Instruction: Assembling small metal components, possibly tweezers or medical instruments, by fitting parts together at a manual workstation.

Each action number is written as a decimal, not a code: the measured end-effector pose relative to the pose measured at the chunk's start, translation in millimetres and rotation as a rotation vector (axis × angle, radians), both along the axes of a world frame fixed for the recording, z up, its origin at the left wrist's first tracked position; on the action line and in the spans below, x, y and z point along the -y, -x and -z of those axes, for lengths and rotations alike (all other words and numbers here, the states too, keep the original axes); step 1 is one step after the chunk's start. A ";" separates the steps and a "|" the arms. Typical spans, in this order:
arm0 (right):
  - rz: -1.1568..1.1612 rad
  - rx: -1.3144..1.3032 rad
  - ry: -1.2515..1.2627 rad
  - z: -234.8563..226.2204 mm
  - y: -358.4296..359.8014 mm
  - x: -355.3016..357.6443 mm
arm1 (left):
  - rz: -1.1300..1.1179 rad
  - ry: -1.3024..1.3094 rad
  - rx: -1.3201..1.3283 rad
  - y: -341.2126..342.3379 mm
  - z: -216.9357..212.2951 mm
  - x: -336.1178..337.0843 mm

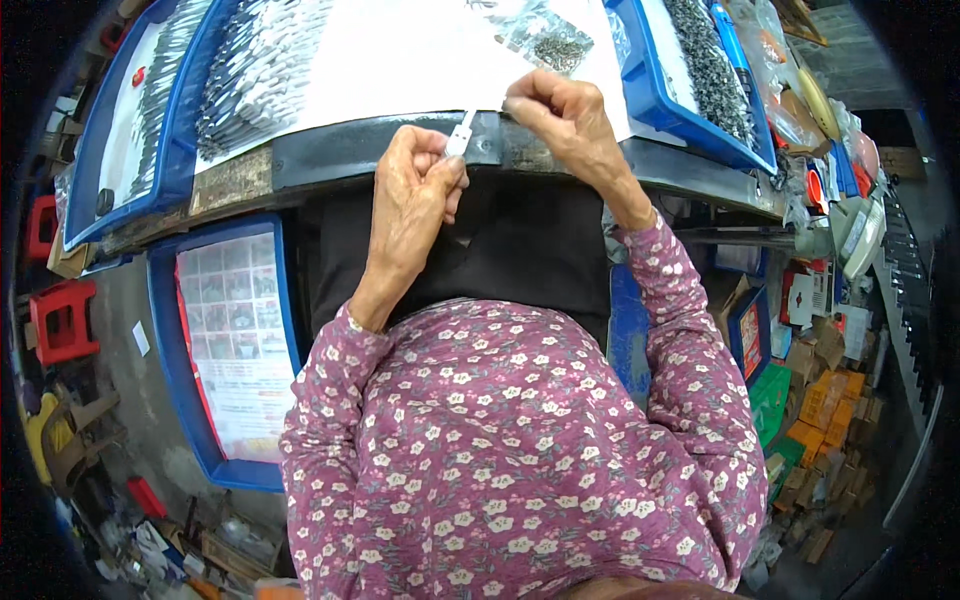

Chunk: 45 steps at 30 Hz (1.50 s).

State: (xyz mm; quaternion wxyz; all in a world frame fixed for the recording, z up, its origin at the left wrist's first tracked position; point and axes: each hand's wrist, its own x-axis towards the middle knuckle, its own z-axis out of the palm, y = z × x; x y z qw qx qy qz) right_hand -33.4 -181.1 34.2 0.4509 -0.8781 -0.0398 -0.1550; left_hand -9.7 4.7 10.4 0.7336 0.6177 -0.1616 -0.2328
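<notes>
"Flowered purple cloth (500, 420) sits closest to the lens, with both sleeves (335, 420) reaching up to the table (350, 152). Where's the piece being handled?"

"At the table's near edge, in the left hand (405, 210). It's a small white part (459, 140), pinched between thumb and fingers, its upper portion sticking out free."

"And the right hand (575, 130)?"

"Just beyond, to the right, not touching the part. Thumb and forefinger are bent in close together, but I can't tell whether something tiny sits between them."

"How would you do this bit well?"

"I'd grip low on the broad body, firm but not hard, so the slim end is left clear for the other hand. I'd work a little further over the white surface (400, 60); at the edge, anything that slips could land in the lap (530, 250). And I'd bring the right fingertips in along the part's length, since a sideways push would probably twist it in the pinch."

"So which way does it point?"

"Slim end away from the body, toward the far side of the table, leaning a little right. The broad end is down at the left fingertips."

"And the long axis?"

"Steeply slanted, lower left to upper right in the head view. How far it tips upward, I can't judge."
</notes>
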 end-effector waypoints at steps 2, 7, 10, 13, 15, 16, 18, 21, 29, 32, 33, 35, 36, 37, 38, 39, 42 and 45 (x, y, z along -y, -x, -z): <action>-0.040 -0.011 0.001 0.0 3.6 -9.9 | -0.043 0.021 -0.033 -0.4 -3.2 1.5; -0.107 -0.074 -0.079 0.0 7.3 -28.3 | -0.060 0.050 -0.027 -0.7 -0.7 0.1; -0.119 -0.069 -0.071 3.1 6.2 -31.5 | -0.063 0.036 -0.019 -0.9 0.7 -0.5; -0.100 -0.074 -0.044 4.1 5.5 -33.1 | -0.065 0.023 -0.011 -0.7 3.3 -1.8; -0.095 -0.084 -0.047 3.7 5.3 -33.5 | -0.079 -0.044 0.029 -0.4 3.0 -1.7; -0.096 -0.085 -0.046 4.3 5.6 -34.4 | -0.079 -0.043 0.028 -0.1 3.8 -1.2; -0.033 -0.049 -0.003 6.2 6.8 -37.5 | -0.133 -0.077 0.139 0.7 6.7 0.7; 0.013 -0.049 0.040 8.2 8.0 -41.4 | -0.227 -0.109 0.307 0.7 14.4 5.5; -0.044 -0.155 -0.185 10.3 7.5 -32.6 | -0.243 -0.199 0.430 1.4 9.6 6.9; -0.107 -0.297 -0.381 12.2 8.7 -24.8 | -0.189 -0.131 0.326 -0.6 11.0 5.8; -0.137 -0.332 -0.495 13.8 8.9 -25.2 | -0.150 -0.120 0.240 -0.6 7.9 4.8; -0.220 -0.412 -0.627 12.3 11.1 -23.8 | -0.081 -0.056 0.111 -0.1 6.2 2.7; -0.217 -0.408 -0.626 12.7 11.1 -23.7 | -0.078 -0.054 0.114 -0.3 4.3 1.1; -0.244 -0.391 -0.668 14.3 10.5 -24.5 | -0.023 -0.020 0.012 -0.9 0.8 -0.6; -0.267 -0.375 -0.711 15.0 11.6 -25.5 | 0.034 0.013 -0.094 -0.9 -1.7 -2.2; -0.295 -0.370 -0.705 14.4 11.4 -22.2 | 0.059 0.052 -0.134 -1.5 -2.1 -2.4; -0.326 -0.348 -0.723 19.8 12.7 -16.7 | 0.121 0.128 -0.236 -3.3 -3.9 -3.1; -0.318 -0.343 -0.778 19.2 14.4 -17.2 | 0.188 0.166 -0.345 -5.3 -3.2 -3.0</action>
